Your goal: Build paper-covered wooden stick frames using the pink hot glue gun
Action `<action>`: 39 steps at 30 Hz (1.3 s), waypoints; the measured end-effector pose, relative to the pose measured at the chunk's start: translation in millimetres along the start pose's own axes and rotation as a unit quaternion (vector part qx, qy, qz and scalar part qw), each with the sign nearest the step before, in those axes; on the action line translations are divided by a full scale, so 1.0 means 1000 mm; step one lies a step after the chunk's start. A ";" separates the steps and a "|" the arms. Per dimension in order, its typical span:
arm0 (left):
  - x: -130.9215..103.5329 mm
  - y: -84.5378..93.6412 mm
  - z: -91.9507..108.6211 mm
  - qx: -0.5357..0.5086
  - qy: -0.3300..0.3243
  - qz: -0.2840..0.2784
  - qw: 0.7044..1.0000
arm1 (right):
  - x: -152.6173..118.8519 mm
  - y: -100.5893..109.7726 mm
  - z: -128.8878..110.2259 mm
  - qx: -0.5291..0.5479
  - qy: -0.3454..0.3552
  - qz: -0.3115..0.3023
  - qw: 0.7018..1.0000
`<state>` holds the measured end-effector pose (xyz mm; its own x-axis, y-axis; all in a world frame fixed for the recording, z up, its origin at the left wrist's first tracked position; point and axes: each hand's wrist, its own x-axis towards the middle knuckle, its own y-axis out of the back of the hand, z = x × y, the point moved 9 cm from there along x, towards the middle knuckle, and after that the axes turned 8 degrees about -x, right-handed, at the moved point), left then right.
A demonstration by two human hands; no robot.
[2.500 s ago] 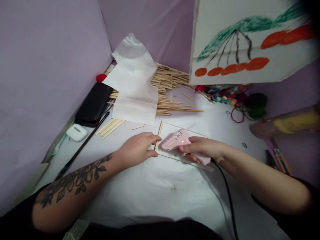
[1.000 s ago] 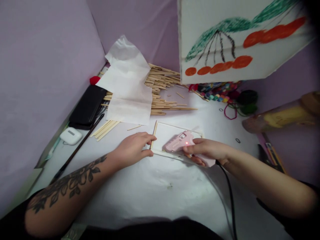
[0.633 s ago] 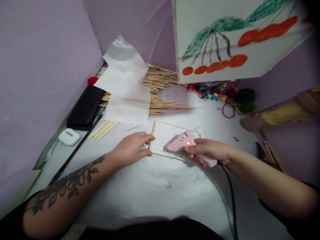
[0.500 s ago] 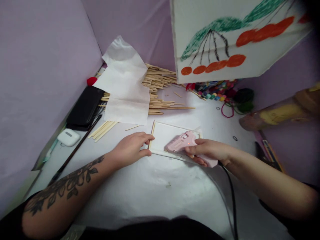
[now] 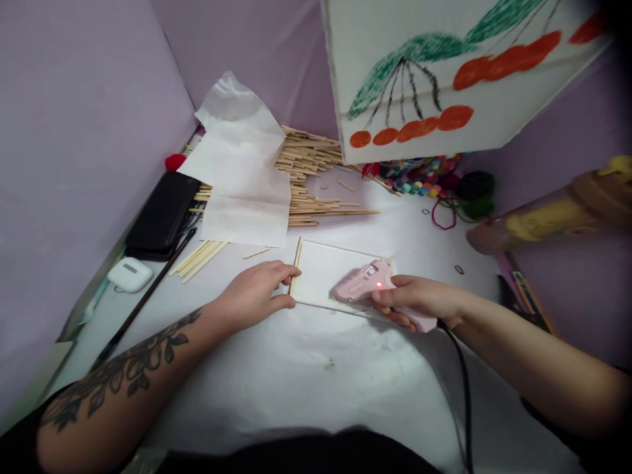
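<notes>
A flat white panel [image 5: 318, 268] edged with thin wooden sticks lies on the white table. My left hand [image 5: 264, 289] grips its left edge, thumb at the lower corner and fingers on the stick [image 5: 295, 263] there. In my right hand [image 5: 409, 299] is a pink glue gun [image 5: 363, 282] with a red light on its side. Its nozzle points left, low over the panel's lower edge, and whether the tip touches is too small to tell. The gun and hand cover the panel's right part.
Behind the panel lie many wooden sticks [image 5: 311, 158] under white paper [image 5: 241, 197]. At left are a black case [image 5: 162, 214], white earbud case [image 5: 130, 274] and brush [image 5: 148, 296]. A cherry drawing [image 5: 419, 85] hangs above; a tumbler [image 5: 538, 214] lies right. The gun's black cord [image 5: 465, 388] runs toward me.
The glue gun has moved slightly right along the panel's lower edge, relative to the panel. My left hand keeps its hold. The whole view has shifted a little.
</notes>
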<state>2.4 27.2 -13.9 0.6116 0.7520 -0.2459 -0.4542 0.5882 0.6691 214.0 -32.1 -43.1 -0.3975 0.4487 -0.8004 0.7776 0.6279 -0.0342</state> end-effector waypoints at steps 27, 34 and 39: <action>0.001 0.001 -0.001 -0.017 0.035 -0.014 0.999 | -0.037 0.030 0.042 -0.026 -0.021 0.053 0.998; 0.001 0.003 0.002 -0.001 0.012 0.002 1.000 | -0.051 0.039 0.050 -0.035 -0.034 0.088 0.995; 0.001 0.003 0.002 -0.009 0.014 0.001 1.000 | -0.056 0.043 0.058 -0.037 -0.036 0.094 0.994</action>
<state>2.7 29.2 -11.0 0.5925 0.7612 -0.2636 -0.4673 0.5913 0.6573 297.7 -67.3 -34.3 -0.2101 0.5175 -0.8295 0.7959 0.5833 0.1623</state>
